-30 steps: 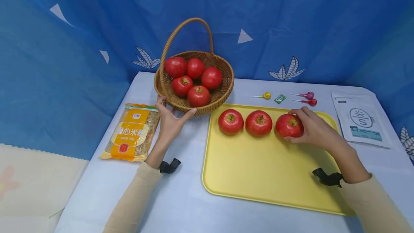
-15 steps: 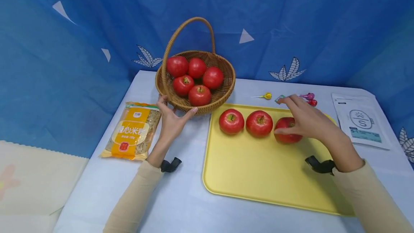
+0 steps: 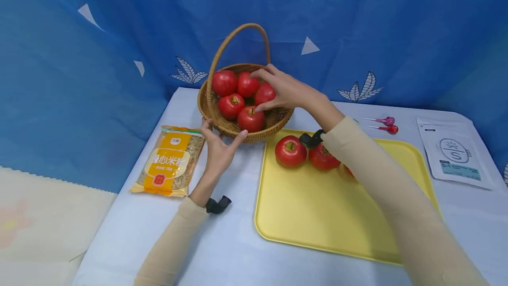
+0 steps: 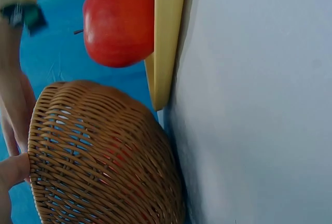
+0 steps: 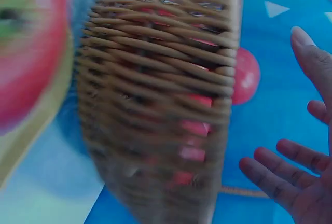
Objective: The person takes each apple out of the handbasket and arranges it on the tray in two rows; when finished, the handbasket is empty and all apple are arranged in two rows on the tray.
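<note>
In the head view, the right hand [image 3: 283, 89] reaches over the round woven wicker basket with an arched handle [image 3: 274, 120], its fingers spread and loosely bent above the red apples [image 3: 263, 94], the thumb near the front apple [image 3: 251, 118]; whether it already grips one I cannot tell. The left hand [image 3: 220, 147] rests with straight fingers against the near wall of the basket, which stands on the pale blue table [image 3: 222, 250] just beside the far left corner of the flat yellow plastic tray [image 3: 317, 215]. An apple looks firm, smooth and a little glossy, rather heavy for its size, so I judge it can slip from fingertips; it is best taken around its widest part with the whole hand, not by the stalk. The basket is light and stiff with a rough weave. In the left wrist view, the basket wall [image 4: 104, 156] shows thick brown strands, and one apple on the tray [image 4: 118, 24] sits by the thin yellow rim [image 4: 163, 42]. In the right wrist view, blurred, the open fingers [image 5: 282, 180] hang beside the basket rim [image 5: 228, 73], apart from it
</note>
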Demonstrator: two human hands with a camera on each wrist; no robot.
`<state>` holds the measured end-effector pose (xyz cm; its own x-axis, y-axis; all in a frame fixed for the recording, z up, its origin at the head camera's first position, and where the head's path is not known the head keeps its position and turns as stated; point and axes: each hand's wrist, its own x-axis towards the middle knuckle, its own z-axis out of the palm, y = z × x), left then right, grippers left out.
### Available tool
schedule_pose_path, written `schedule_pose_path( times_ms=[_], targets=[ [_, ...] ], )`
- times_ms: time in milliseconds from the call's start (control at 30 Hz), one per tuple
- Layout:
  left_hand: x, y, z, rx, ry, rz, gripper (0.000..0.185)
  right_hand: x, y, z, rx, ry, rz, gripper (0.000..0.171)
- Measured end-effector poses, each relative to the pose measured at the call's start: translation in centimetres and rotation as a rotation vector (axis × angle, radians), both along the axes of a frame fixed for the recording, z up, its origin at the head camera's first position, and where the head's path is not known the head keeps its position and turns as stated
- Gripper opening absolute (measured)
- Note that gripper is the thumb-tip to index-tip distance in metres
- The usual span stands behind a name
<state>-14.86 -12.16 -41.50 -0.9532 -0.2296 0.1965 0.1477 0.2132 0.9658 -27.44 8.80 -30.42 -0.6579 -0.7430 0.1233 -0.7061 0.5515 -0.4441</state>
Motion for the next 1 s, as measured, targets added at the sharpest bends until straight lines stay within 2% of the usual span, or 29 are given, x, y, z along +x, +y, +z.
schedule_pose_path(
  times_ms=[133,300,400,500,733,800,1000],
  targets=[
    [0.0,0.1,0.0,-0.012,-0.023,-0.015,0.094,-2.4,-2.8,0.6,0.080,-0.033,0.016,0.082],
    [0.0,0.0,-0.2,-0.004,-0.008,-0.018,0.093,-4.3,-5.7,1.7,0.104,-0.041,0.029,0.079],
    [-0.1,-0.1,-0.3,-0.005,-0.002,-0.007,0.090,-5.6,-7.2,1.5,0.127,-0.069,0.031,0.076],
    [-0.2,-0.1,-0.4,-0.007,-0.001,0.005,0.091,-6.6,-8.3,0.4,0.147,-0.130,0.019,0.075],
    [0.5,0.7,-0.4,-0.034,-0.035,0.004,0.096,-7.3,-8.8,-2.2,0.113,-0.246,-0.044,0.074],
    [0.6,0.7,-0.3,-0.038,-0.041,0.000,0.095,-7.3,-8.8,-2.5,0.109,-0.246,-0.047,0.072],
    [0.7,0.5,-0.1,-0.044,-0.023,-0.014,0.094,-7.6,-9.3,-2.7,0.063,-0.168,-0.002,0.056]
  ],
)
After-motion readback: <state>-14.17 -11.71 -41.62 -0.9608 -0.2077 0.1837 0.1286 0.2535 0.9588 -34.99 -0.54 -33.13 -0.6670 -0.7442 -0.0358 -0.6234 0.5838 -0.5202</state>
